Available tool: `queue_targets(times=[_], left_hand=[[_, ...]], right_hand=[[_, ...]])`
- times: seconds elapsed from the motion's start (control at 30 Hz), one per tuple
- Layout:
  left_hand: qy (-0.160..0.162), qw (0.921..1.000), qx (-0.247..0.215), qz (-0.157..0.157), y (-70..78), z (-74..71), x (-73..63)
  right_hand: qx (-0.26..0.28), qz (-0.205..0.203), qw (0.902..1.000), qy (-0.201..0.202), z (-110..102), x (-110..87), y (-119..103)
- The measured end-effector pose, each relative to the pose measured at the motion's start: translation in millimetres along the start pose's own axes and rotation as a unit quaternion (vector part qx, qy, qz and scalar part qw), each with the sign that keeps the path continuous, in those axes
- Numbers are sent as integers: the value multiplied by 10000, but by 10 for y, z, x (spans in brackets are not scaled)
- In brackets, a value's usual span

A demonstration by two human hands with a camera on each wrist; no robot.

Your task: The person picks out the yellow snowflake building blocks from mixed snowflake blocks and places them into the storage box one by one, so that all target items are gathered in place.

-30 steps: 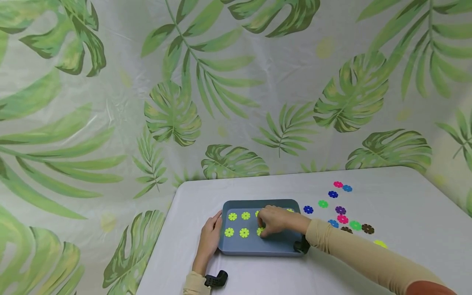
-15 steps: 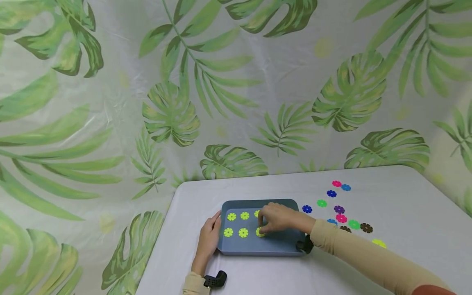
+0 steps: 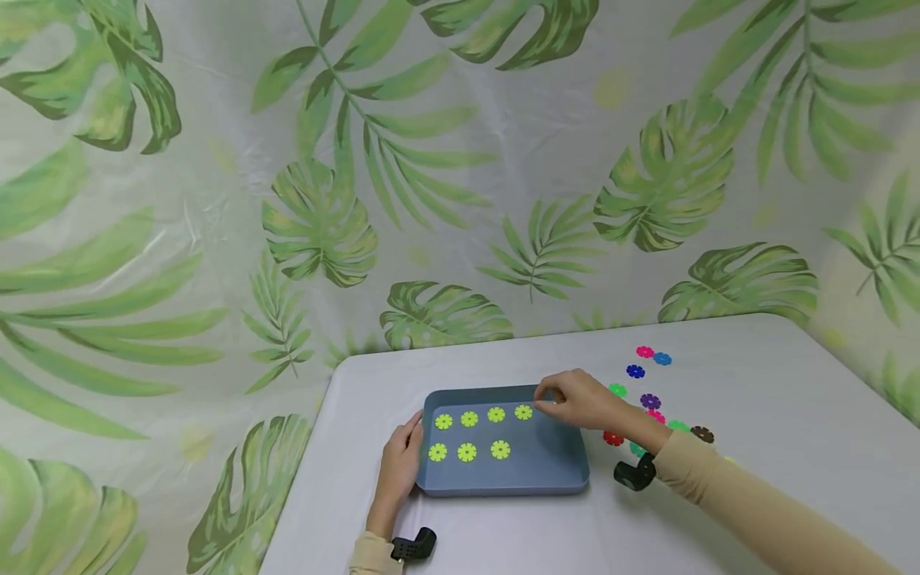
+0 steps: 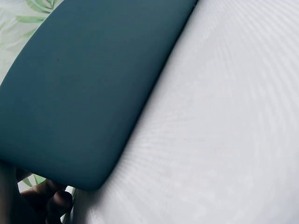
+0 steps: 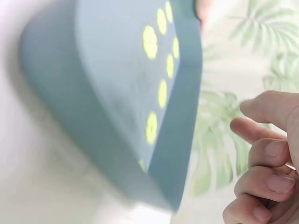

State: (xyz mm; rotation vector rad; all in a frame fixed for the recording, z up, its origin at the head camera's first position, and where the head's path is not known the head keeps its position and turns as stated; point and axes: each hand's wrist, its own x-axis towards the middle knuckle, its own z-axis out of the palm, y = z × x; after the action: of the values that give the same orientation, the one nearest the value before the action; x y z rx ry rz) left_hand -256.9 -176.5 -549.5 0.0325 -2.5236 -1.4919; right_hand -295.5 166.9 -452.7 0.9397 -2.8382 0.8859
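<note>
A blue-grey rectangular tray [image 3: 503,485] stands on the white table, with several yellow flower-shaped discs [image 3: 500,450] set out in two rows inside. My left hand [image 3: 401,461] holds the tray by its left side; in the left wrist view the outer wall [image 4: 93,93] fills much of the picture, with fingers [image 4: 60,203] at its lower corner. Over the tray's back right corner is my right hand [image 3: 585,399]. Its thumb and forefinger are a little apart with nothing visible between them, the other fingers [image 5: 275,182] curled in the right wrist view. It partly covers the back row's right end.
Right of the tray lie loose flower-shaped discs in several colours, among them a red disc [image 3: 613,438], a purple disc [image 3: 650,401] and a brown disc [image 3: 702,434]. A leaf-patterned curtain [image 3: 446,200] hangs behind the table [image 3: 517,535].
My right hand has left the third yellow disc in the front row and moved up and right to the tray's back right corner. The left hand stays at the tray's side.
</note>
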Motion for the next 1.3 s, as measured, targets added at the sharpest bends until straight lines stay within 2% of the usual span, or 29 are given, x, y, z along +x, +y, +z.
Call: queue_targets(times=[0.17,0.37,0.67,0.93,1.3], left_hand=[[-8,10000,-17,-60,-1,4,-2],[18,10000,-57,-53,7,-7,-6],[-2,9999,-101,35,7,-7,-11],[42,10000,-37,-11,10,3,-11],[-50,9999,-58,-99,22,5,3]], right_hand=[[218,420,9979,438,-177,-255,193],[182,806,9932,822,-342,-580,474],[110,1331,9860,994,-418,-976,733],[-30,1417,9818,1264,-442,-1203,857],[-211,1672,9770,1306,-421,-1425,982]])
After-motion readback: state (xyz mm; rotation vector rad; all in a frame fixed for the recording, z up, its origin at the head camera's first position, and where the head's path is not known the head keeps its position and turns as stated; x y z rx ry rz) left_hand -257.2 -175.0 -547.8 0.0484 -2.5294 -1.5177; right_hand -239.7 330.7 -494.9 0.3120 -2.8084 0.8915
